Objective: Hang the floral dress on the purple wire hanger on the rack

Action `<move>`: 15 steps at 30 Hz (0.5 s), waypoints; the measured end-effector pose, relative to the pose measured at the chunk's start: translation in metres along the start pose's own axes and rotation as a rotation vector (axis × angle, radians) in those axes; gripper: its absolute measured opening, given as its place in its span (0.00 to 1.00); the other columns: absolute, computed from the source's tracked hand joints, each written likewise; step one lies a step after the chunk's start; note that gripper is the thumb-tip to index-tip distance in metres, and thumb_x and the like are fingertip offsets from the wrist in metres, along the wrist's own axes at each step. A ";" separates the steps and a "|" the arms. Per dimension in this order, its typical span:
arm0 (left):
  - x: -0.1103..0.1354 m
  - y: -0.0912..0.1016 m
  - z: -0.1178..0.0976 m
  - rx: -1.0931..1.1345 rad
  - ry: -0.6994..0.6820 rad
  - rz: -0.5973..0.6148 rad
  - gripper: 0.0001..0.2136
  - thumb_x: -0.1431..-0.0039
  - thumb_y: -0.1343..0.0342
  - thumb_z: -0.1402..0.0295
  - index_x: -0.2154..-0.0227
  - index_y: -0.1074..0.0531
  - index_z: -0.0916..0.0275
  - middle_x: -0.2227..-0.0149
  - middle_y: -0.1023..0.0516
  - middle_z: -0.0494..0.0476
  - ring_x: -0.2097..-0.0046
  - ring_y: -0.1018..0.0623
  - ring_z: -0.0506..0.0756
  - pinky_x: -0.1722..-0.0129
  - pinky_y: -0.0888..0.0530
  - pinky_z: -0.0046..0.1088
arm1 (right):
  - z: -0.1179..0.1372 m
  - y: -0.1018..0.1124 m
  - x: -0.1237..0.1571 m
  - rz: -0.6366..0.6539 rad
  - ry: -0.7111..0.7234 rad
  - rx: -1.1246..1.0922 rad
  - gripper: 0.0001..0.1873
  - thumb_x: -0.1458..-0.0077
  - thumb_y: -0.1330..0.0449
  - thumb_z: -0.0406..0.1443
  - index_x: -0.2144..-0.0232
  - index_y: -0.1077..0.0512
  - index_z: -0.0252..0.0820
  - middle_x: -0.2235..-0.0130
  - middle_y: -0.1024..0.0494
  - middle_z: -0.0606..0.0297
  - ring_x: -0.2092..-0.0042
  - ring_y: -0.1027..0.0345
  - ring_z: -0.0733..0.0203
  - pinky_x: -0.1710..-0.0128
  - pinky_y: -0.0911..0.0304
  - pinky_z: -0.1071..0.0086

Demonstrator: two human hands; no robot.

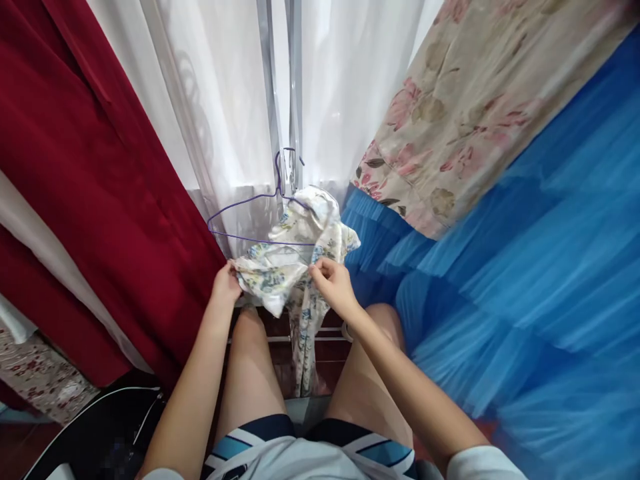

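A white garment (273, 273) with a blue and green floral print hangs partly on a thin purple wire hanger (245, 200). The hanger's right arm goes inside the cloth, while its left arm is bare. My left hand (228, 283) pinches the garment's left edge, below the hanger's left corner. At the middle of the cloth, just under the hanger's bottom bar, my right hand (333, 283) pinches a fold between thumb and fingers. A long strip of the same fabric dangles between my knees. The hanger's hook is by a grey vertical pole (295, 87).
White curtain-like cloth (215, 87) hangs behind. Red fabric (100, 167) lines the left, and a beige floral cloth (450, 120) hangs over blue ruffled tulle (500, 267) on the right. A black bag-like item (90, 427) lies at lower left.
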State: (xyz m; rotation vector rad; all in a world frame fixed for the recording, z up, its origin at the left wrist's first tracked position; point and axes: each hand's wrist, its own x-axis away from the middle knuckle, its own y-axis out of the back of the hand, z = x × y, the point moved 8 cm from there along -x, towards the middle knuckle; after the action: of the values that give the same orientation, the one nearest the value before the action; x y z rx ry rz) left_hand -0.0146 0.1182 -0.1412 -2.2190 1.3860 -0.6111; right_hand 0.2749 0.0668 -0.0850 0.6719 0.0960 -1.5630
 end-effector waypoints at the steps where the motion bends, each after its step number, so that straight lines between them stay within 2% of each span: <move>1: 0.010 -0.006 0.013 -0.011 0.025 0.050 0.09 0.40 0.44 0.71 0.76 0.32 0.64 0.76 0.27 0.54 0.75 0.27 0.50 0.73 0.28 0.26 | -0.010 0.007 0.000 -0.024 -0.029 0.000 0.16 0.41 0.46 0.42 0.79 0.40 0.44 0.82 0.36 0.71 0.78 0.44 0.65 0.76 0.49 0.71; 3: 0.034 -0.023 0.029 -0.022 0.041 0.154 0.06 0.42 0.40 0.69 0.72 0.28 0.65 0.72 0.24 0.56 0.72 0.25 0.51 0.71 0.28 0.25 | -0.025 0.017 0.002 -0.017 -0.059 0.019 0.18 0.40 0.46 0.43 0.80 0.40 0.44 0.82 0.35 0.70 0.79 0.44 0.64 0.77 0.49 0.71; 5: 0.063 -0.050 0.029 -0.062 -0.031 0.329 0.08 0.42 0.38 0.64 0.69 0.25 0.65 0.67 0.23 0.56 0.67 0.23 0.52 0.66 0.27 0.25 | -0.029 0.018 0.006 0.066 -0.057 0.039 0.18 0.42 0.42 0.45 0.80 0.35 0.43 0.80 0.30 0.68 0.77 0.40 0.63 0.75 0.45 0.70; 8: 0.116 -0.099 0.010 -0.284 -0.313 0.635 0.11 0.39 0.41 0.59 0.67 0.24 0.63 0.64 0.22 0.56 0.61 0.23 0.53 0.58 0.28 0.27 | -0.009 -0.004 0.018 0.374 0.065 -0.027 0.16 0.44 0.39 0.48 0.71 0.24 0.42 0.67 0.20 0.62 0.63 0.29 0.56 0.59 0.35 0.65; 10: 0.146 -0.123 0.002 -0.482 -0.486 0.786 0.12 0.36 0.44 0.59 0.65 0.23 0.62 0.62 0.22 0.57 0.57 0.24 0.55 0.53 0.29 0.29 | 0.006 -0.025 0.032 0.592 0.081 -0.182 0.20 0.41 0.42 0.51 0.61 0.22 0.43 0.57 0.20 0.60 0.52 0.30 0.52 0.47 0.38 0.61; 11: 0.156 -0.129 0.000 -0.558 -0.543 0.829 0.11 0.35 0.45 0.60 0.64 0.23 0.62 0.61 0.22 0.58 0.56 0.24 0.55 0.51 0.30 0.30 | 0.009 -0.033 0.039 0.661 0.024 -0.286 0.23 0.40 0.45 0.54 0.58 0.23 0.43 0.56 0.20 0.60 0.49 0.31 0.52 0.45 0.39 0.60; 13: 0.162 -0.131 0.000 -0.633 -0.591 0.849 0.11 0.35 0.46 0.59 0.63 0.24 0.61 0.59 0.24 0.59 0.53 0.25 0.56 0.48 0.32 0.32 | 0.006 -0.046 0.052 0.721 -0.194 -0.498 0.30 0.39 0.51 0.59 0.56 0.24 0.43 0.56 0.19 0.60 0.48 0.30 0.51 0.46 0.37 0.58; 15: 0.155 -0.120 0.008 -0.613 -0.526 0.846 0.11 0.35 0.46 0.57 0.58 0.27 0.58 0.55 0.27 0.59 0.49 0.27 0.56 0.46 0.32 0.32 | 0.001 -0.053 0.065 0.732 -0.406 -0.669 0.38 0.40 0.59 0.63 0.56 0.24 0.43 0.59 0.19 0.57 0.49 0.28 0.49 0.49 0.34 0.56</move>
State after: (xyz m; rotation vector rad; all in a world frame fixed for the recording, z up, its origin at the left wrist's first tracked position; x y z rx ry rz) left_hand 0.1366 0.0252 -0.0568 -1.6792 2.1287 0.7116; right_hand 0.2279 0.0157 -0.1325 -0.1511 0.0529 -0.8416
